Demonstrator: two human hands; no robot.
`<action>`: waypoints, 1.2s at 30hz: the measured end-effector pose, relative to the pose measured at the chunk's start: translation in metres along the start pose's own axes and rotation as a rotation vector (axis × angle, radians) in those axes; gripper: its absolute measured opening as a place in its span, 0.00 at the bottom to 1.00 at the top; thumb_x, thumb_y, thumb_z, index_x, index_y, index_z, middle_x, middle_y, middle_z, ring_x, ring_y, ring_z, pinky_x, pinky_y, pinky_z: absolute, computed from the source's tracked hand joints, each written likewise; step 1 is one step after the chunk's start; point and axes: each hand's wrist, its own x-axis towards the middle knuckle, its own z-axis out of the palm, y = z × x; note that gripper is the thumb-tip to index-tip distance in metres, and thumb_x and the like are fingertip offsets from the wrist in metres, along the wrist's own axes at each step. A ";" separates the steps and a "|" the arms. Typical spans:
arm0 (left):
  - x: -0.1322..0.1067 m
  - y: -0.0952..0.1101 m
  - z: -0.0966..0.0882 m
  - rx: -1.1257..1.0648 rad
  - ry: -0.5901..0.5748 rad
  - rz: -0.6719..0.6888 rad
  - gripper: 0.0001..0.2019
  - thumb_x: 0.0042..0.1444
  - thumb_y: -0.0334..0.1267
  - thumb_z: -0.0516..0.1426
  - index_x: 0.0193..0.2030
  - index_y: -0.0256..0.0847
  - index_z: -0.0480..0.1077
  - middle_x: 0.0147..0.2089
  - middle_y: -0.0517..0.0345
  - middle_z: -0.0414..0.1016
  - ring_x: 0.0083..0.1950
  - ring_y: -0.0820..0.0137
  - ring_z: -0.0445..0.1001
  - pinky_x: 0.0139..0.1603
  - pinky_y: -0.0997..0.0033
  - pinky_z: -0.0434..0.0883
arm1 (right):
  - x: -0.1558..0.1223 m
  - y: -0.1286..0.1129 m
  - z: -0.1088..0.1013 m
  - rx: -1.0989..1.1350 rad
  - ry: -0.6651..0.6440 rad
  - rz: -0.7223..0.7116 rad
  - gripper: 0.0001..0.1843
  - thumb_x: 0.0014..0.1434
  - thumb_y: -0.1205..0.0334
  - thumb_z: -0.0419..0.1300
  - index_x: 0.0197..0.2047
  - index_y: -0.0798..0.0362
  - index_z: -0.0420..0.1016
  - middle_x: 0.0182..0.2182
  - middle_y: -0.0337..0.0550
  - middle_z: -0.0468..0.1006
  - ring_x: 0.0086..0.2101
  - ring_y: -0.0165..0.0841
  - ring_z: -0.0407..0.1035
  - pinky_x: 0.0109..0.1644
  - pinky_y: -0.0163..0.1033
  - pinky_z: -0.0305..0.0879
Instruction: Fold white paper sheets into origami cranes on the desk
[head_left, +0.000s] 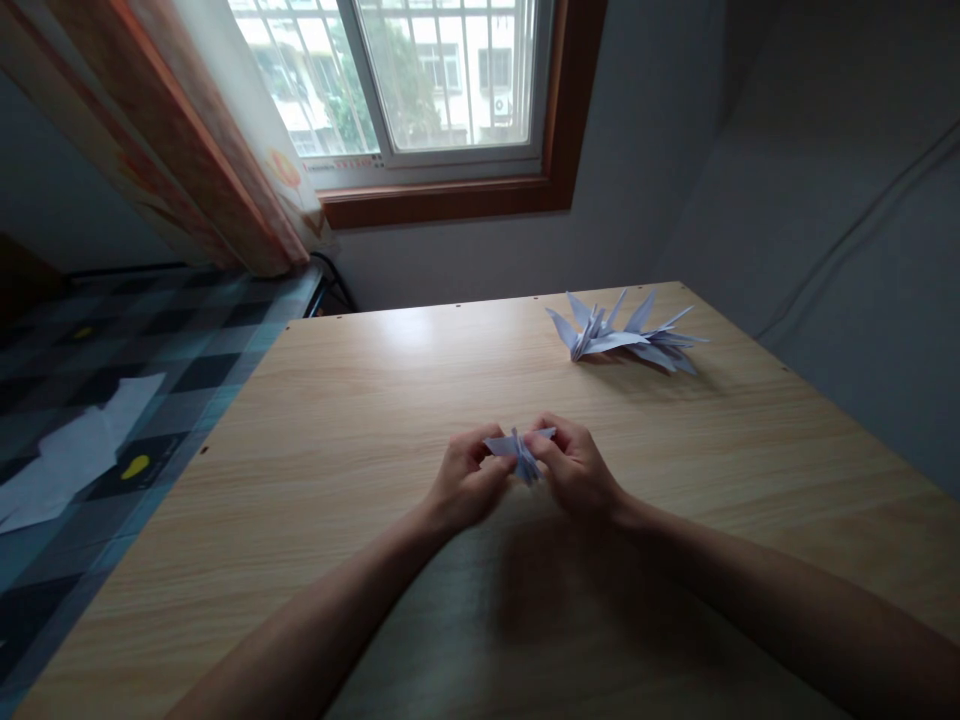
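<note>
A small folded piece of pale blue-white paper is pinched between both my hands over the middle of a light wooden table. My left hand grips its left side with closed fingers. Closed on its right side is my right hand. Both forearms reach in from the bottom edge. A pile of finished folded paper cranes of the same paper lies at the table's far right, well apart from my hands.
A bed with a dark checked cover runs along the table's left edge, with white paper sheets on it. A window and a curtain are behind. Grey walls close in at the back and right.
</note>
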 end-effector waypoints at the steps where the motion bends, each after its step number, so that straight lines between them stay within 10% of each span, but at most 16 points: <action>1: 0.001 -0.001 -0.001 -0.030 0.030 -0.012 0.15 0.50 0.43 0.59 0.20 0.39 0.62 0.20 0.64 0.60 0.23 0.76 0.58 0.24 0.75 0.57 | 0.001 0.000 -0.001 0.024 0.020 -0.005 0.15 0.59 0.55 0.57 0.24 0.51 0.63 0.19 0.33 0.62 0.22 0.27 0.57 0.26 0.34 0.54; 14: 0.022 0.002 -0.013 -0.440 0.400 -0.153 0.12 0.44 0.42 0.63 0.23 0.38 0.66 0.20 0.62 0.71 0.22 0.74 0.71 0.24 0.76 0.67 | 0.031 0.015 -0.032 0.395 0.293 0.035 0.11 0.46 0.59 0.66 0.19 0.53 0.70 0.19 0.33 0.66 0.24 0.27 0.61 0.28 0.32 0.59; 36: 0.027 -0.001 -0.025 -0.664 0.460 -0.232 0.13 0.42 0.36 0.65 0.24 0.37 0.63 0.19 0.65 0.65 0.20 0.79 0.65 0.21 0.81 0.62 | 0.039 0.016 -0.046 0.571 0.316 0.212 0.13 0.39 0.59 0.71 0.21 0.53 0.71 0.19 0.33 0.70 0.22 0.25 0.65 0.25 0.30 0.61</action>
